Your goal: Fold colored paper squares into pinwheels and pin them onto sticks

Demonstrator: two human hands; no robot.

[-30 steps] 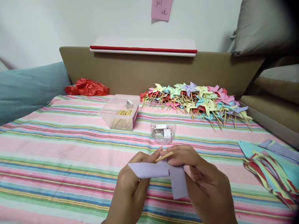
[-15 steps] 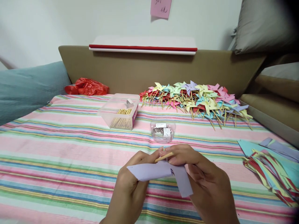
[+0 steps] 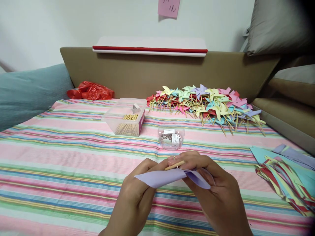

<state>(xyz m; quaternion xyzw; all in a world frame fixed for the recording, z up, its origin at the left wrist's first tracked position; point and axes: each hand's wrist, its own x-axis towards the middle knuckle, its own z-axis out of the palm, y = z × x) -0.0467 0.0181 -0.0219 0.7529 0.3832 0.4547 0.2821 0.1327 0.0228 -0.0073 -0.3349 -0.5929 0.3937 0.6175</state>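
Both my hands are close together in the lower middle, fingertips nearly touching. My left hand [image 3: 140, 186] is closed with its fingertips at a short visible length of wooden stick [image 3: 174, 165]. My right hand [image 3: 216, 186] has its fingers curled round the right side of a purple paper pinwheel [image 3: 162, 179]. One blade of the pinwheel points left over my left hand, and another bends to the right under my right fingers. A thin metal pin shows between the stick and the paper. My fingers hide the rest of the stick.
Ahead stand a clear tub of small metal pins [image 3: 171, 137] and a plastic box of wooden sticks [image 3: 129, 126]. Finished pinwheels [image 3: 204, 101] are heaped at the back right. Cut paper pieces [image 3: 283, 183] lie at the right. A red plastic bag [image 3: 92, 91] sits at the back left.
The purple blade that hung down at the right has curled up towards my right fingers. Its left blade is tilted a little differently. My hands have barely shifted.
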